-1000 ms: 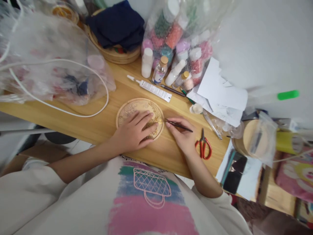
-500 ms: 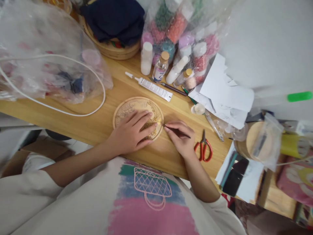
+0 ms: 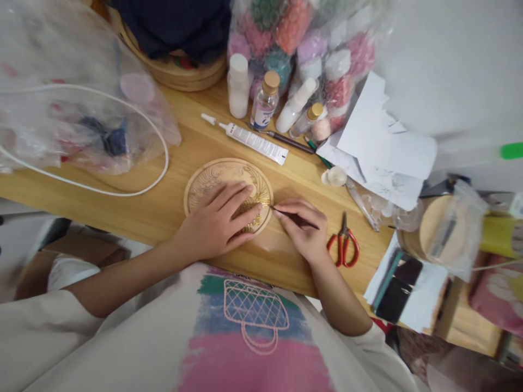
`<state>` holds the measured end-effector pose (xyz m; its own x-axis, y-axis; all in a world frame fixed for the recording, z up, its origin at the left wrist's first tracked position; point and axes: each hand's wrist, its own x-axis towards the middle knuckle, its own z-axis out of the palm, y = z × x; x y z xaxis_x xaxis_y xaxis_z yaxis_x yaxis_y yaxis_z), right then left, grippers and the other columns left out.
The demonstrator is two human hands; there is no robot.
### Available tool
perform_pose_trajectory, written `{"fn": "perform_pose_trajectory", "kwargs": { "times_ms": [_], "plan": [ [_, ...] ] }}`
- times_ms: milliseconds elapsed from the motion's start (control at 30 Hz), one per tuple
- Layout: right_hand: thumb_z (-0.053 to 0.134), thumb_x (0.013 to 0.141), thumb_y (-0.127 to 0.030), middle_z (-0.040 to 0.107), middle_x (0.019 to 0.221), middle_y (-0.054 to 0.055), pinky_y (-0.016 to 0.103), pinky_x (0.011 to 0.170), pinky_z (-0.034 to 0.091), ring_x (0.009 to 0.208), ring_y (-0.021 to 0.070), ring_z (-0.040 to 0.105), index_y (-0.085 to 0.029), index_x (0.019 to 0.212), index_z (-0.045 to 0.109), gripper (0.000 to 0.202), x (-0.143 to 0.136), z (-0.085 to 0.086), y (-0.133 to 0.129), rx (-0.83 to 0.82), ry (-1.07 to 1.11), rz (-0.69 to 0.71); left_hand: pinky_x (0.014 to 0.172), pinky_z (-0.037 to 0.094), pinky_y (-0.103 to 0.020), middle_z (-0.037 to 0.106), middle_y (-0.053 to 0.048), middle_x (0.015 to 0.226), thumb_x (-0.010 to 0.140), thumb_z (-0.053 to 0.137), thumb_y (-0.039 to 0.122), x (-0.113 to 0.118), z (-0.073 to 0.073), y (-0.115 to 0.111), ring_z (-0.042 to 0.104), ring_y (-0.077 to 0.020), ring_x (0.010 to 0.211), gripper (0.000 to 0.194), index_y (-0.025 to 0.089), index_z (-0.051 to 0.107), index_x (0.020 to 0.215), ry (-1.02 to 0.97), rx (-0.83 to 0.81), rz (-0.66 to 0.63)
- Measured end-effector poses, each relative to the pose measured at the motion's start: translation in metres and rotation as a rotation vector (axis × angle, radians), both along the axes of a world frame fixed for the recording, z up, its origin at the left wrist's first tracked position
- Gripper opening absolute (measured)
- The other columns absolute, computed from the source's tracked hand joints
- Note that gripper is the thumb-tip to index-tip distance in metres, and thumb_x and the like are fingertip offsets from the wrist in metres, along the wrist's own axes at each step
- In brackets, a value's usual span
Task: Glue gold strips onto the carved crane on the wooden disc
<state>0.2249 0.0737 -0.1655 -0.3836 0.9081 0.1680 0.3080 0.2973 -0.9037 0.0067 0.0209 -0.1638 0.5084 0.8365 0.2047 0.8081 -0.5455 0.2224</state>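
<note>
1. Round wooden disc [image 3: 206, 177], one, our landmark: it lies flat on the wooden table [image 3: 265, 264], carved with lines, partly gold on its right half.
2. Left hand [image 3: 218, 220], ours: it lies palm down across the disc, fingers extended and slightly spread, covering its lower middle.
3. Right hand [image 3: 304, 226], ours: just right of the disc, it pinches a slim dark tool [image 3: 284, 212] between thumb and fingers. The tip points at the disc's right rim; we cannot tell whether it touches.
4. Red-handled pliers [image 3: 344, 247], one pair: we find them right of the disc, beyond the right hand.
5. White tube [image 3: 255, 142], one: it lies slantwise just above the disc.
6. Cork-topped bottle [image 3: 265, 106], one: it stands above the disc, behind the tube, a white bottle [image 3: 238, 90] to its left.
7. White papers [image 3: 384, 141], several: we see them above and right of the disc.
8. White cable [image 3: 167, 158], one: its loop curves left of the disc, over a clear plastic bag [image 3: 141, 128].
</note>
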Motion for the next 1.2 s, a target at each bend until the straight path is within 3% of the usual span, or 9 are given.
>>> {"fn": "perform_pose_trajectory", "kwargs": {
  "times_ms": [1200],
  "plan": [
    [0.07, 0.081, -0.01, 0.076, 0.085, 0.003, 0.029, 0.075, 0.058, 0.08, 0.0155, 0.071, -0.023, 0.086, 0.075, 0.015, -0.002, 0.0004, -0.0002, 0.035, 0.004, 0.002, 0.108, 0.044, -0.051, 0.057, -0.018, 0.138, 0.095, 0.05, 0.042, 0.0019, 0.0038, 0.0009, 0.052, -0.0326, 0.131, 0.039, 0.019, 0.062, 0.125, 0.04, 0.008, 0.017]
  ]
}}
